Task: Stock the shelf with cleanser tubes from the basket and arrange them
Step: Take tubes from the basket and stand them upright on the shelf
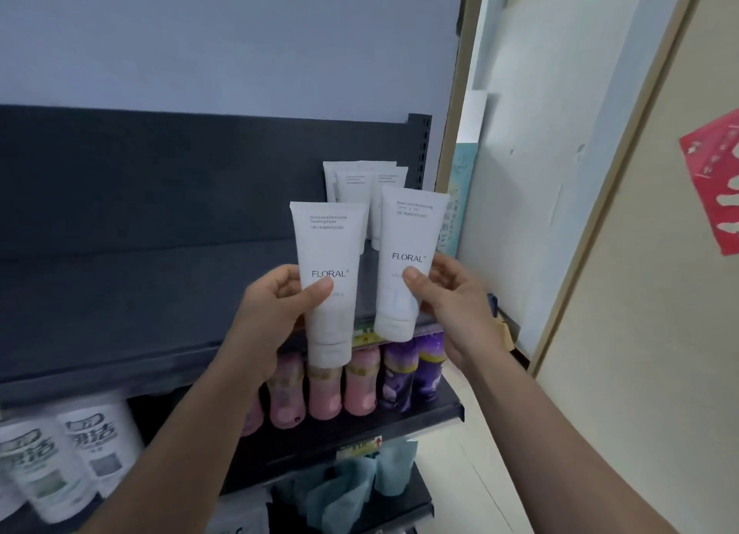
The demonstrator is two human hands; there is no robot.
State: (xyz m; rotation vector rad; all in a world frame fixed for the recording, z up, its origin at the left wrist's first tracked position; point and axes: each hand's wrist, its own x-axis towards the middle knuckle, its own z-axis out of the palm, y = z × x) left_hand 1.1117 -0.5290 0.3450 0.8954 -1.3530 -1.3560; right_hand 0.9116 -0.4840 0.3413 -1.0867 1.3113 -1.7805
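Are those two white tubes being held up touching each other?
Apart. The head view shows a strip of dark shelf between the left tube and the right tube along their whole length.

the left white plastic tube [328, 245] reads "floral" mid-body and, near its top, "amino acid oil control cleansing foam". the right white plastic tube [408, 233] also reads "floral"; its small print is blurred. the white round canisters [92, 441] bear blurred chinese characters.

Left grip [276, 305] and right grip [456, 293] are bare, forearms [560, 425] too.
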